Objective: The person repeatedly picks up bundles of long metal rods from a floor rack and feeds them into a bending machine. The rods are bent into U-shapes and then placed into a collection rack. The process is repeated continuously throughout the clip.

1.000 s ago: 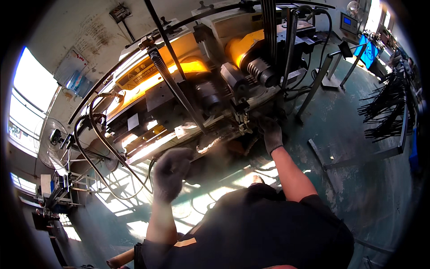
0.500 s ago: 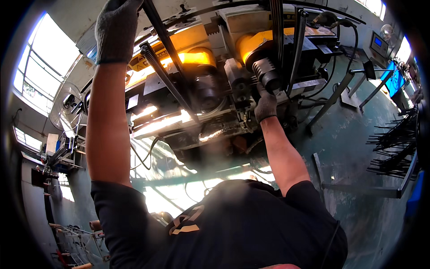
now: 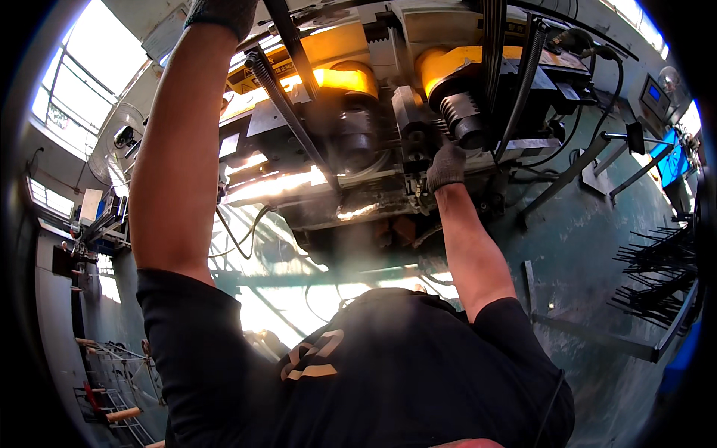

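One dark label [image 3: 240, 78] on yellow machine [image 3: 337, 46]; right hand [image 3: 447, 165] by ribbed cylinder [image 3: 461, 113].

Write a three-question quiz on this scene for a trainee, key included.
1. Which is cut off by the picture's top edge: the left hand or the right hand?
2. True or false: both hands are bare.
3. Choose: the rounded covers on the machine are mainly (a) blue, (b) yellow, (c) red.

Key
1. The left hand; the right hand shows lower, at the machine.
2. False; both wear grey gloves.
3. (b)
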Action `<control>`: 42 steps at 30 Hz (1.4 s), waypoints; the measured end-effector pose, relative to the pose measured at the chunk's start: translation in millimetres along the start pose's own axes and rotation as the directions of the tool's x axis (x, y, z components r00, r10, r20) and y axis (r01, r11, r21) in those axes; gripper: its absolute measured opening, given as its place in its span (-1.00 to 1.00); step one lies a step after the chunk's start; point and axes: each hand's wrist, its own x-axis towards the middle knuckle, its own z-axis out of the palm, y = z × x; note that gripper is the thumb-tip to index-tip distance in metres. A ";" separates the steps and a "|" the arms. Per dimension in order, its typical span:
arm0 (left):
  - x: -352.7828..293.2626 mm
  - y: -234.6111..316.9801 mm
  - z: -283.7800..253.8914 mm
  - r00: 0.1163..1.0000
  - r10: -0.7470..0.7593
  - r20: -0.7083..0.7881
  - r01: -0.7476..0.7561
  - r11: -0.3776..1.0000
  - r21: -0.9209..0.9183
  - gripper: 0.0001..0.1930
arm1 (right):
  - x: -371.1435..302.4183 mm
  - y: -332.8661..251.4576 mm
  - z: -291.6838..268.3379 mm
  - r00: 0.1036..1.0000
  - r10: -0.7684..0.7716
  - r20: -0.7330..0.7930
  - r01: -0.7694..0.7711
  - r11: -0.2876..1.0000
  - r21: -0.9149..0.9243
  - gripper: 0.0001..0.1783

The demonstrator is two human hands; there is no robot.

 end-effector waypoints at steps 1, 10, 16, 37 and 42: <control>-2.4 -1.0 -2.3 1.000 0.012 0.011 -0.012 1.000 -0.017 -0.70 | -2.0 -4.9 1.0 0.993 -0.110 0.032 0.115 0.950 -0.291 -0.46; 21.3 36.9 38.2 0.980 0.153 0.129 -0.119 0.964 -0.238 -0.68 | 142.4 194.4 89.6 0.813 -0.482 -0.327 -0.011 0.549 -0.836 -0.56; 27.4 -31.9 -2.6 1.000 0.023 -0.001 -0.023 0.996 -0.090 -0.78 | 27.5 1.9 6.2 0.908 0.382 0.172 -0.168 -0.044 0.985 -0.60; 1.9 -29.8 -8.9 1.000 -0.021 -0.016 0.021 1.000 0.015 -0.69 | 5.2 -18.4 -11.4 0.904 0.286 0.317 -0.324 -0.023 0.946 -0.73; -4.2 -21.2 -20.6 0.999 -0.031 -0.041 0.036 0.992 0.123 -0.69 | -2.2 -34.9 -9.7 0.872 0.327 0.365 -0.377 -0.029 0.926 -0.74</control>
